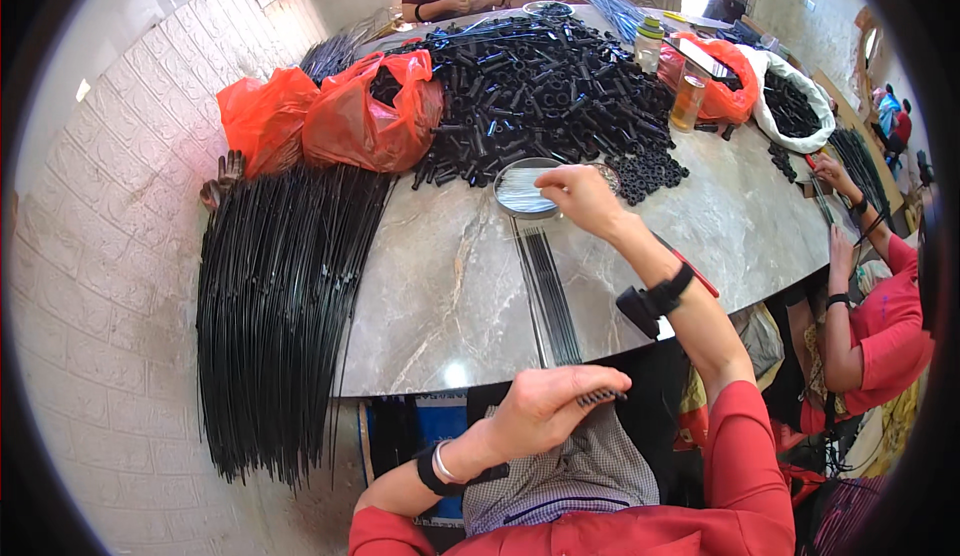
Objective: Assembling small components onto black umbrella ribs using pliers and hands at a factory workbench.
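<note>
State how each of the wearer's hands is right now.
Left hand: closed on small black pieces.
Right hand: at round metal dish of thin white sticks; grip cannot be told.

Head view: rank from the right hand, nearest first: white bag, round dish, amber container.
1. Round dish: at the right hand, on its left.
2. Amber container: beyond, to the right.
3. White bag: farther right.

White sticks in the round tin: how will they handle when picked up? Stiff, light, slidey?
The white sticks look thin, so each is probably light. They lie fairly straight in the round tin, which hints at some stiffness, though no bending shows. Bunched close side by side, they may slide over one another or come up several at once.
</note>
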The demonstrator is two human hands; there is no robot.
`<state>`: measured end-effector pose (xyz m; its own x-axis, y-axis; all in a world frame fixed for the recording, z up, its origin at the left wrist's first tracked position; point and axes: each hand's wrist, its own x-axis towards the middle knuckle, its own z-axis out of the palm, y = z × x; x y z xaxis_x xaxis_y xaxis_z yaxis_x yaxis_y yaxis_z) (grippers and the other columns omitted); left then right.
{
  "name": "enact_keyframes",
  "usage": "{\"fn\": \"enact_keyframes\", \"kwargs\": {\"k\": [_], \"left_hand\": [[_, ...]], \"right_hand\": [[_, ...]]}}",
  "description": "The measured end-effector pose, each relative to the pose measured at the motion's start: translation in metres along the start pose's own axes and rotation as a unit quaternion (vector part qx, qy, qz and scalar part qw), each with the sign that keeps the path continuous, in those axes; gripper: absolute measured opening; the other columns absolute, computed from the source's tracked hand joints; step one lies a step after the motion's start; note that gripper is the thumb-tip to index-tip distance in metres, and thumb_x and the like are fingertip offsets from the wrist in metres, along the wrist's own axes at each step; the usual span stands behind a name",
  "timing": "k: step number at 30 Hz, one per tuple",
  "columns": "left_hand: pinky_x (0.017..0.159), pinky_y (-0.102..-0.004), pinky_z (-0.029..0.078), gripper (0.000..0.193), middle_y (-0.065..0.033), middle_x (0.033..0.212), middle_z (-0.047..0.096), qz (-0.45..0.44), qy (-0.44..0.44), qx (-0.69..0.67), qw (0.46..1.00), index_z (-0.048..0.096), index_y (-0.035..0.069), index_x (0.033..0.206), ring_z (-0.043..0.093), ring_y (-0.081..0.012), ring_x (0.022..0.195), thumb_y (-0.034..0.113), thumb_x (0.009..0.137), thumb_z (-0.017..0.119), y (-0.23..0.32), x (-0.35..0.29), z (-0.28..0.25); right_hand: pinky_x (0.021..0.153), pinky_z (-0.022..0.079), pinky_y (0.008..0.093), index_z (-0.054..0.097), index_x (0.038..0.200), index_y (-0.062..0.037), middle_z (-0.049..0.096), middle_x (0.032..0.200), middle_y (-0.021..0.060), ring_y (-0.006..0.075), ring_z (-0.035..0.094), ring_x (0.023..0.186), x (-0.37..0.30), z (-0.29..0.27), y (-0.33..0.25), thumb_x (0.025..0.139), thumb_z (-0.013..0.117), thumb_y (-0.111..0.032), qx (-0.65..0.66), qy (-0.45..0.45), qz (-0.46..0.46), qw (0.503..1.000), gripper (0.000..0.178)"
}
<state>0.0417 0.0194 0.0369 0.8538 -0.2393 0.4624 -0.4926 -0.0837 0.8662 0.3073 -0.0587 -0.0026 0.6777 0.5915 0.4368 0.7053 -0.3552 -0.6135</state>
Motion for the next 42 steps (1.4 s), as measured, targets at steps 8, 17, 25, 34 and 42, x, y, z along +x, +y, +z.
{"fn": "enact_keyframes", "kwargs": {"k": [8,17,25,34,42], "left_hand": [[0.087,-0.0351,0.054,0.039,-0.0148,0.101,0.069,0.007,-0.017,-0.018,1.0,0.065,-0.002,0.102,0.066,-0.0301,0.101,-0.018,0.066,0.062,-0.004,0.005,-0.005],[0.083,-0.0334,0.056,0.043,-0.014,0.098,0.07,0.008,-0.036,0.003,0.999,0.064,-0.002,0.104,0.067,-0.0302,0.101,-0.02,0.065,0.06,-0.002,0.01,-0.005],[0.075,-0.0289,0.056,0.021,-0.0138,0.094,0.071,-0.02,-0.011,0.022,0.999,0.066,-0.002,0.097,0.068,-0.0258,0.096,-0.012,0.082,0.056,0.007,0.009,0.003],[0.082,-0.0299,0.054,0.015,-0.0144,0.094,0.071,-0.022,0.017,0.03,0.999,0.064,-0.005,0.098,0.069,-0.0234,0.093,-0.008,0.088,0.054,0.004,0.005,0.004],[0.085,-0.0283,0.053,0.018,-0.0113,0.099,0.071,-0.035,0.029,-0.023,0.999,0.065,-0.004,0.105,0.067,-0.0173,0.094,-0.004,0.091,0.055,-0.003,0.002,0.007]], "right_hand": [[0.078,0.049,0.043,0.066,0.077,-0.0035,0.061,0.088,0.0126,0.0313,0.059,0.091,0.026,0.054,0.033,0.08,0.055,-0.012,-0.218,-0.064,-0.019,0.974,0.014],[0.073,0.049,0.043,0.067,0.075,-0.0019,0.065,0.081,0.0182,0.0347,0.063,0.084,0.033,0.054,0.038,0.076,0.059,-0.012,-0.187,-0.051,0.035,0.98,0.012],[0.073,0.052,0.042,0.071,0.073,-0.0026,0.067,0.082,0.0195,0.0322,0.067,0.08,0.022,0.03,0.031,0.074,0.063,-0.009,-0.044,0.037,0.042,0.997,0.01],[0.065,0.048,0.0236,0.06,0.092,0.0022,0.063,0.082,0.004,0.0081,0.059,0.072,-0.057,-0.072,-0.087,0.091,0.056,-0.007,0.3,-0.034,0.04,0.952,0.01],[0.069,0.047,0.0322,0.064,0.089,-0.0007,0.059,0.085,0.0083,0.0216,0.058,0.079,-0.161,-0.136,-0.176,0.081,0.064,0.0,0.049,0.003,-0.095,0.994,0.008]]}}
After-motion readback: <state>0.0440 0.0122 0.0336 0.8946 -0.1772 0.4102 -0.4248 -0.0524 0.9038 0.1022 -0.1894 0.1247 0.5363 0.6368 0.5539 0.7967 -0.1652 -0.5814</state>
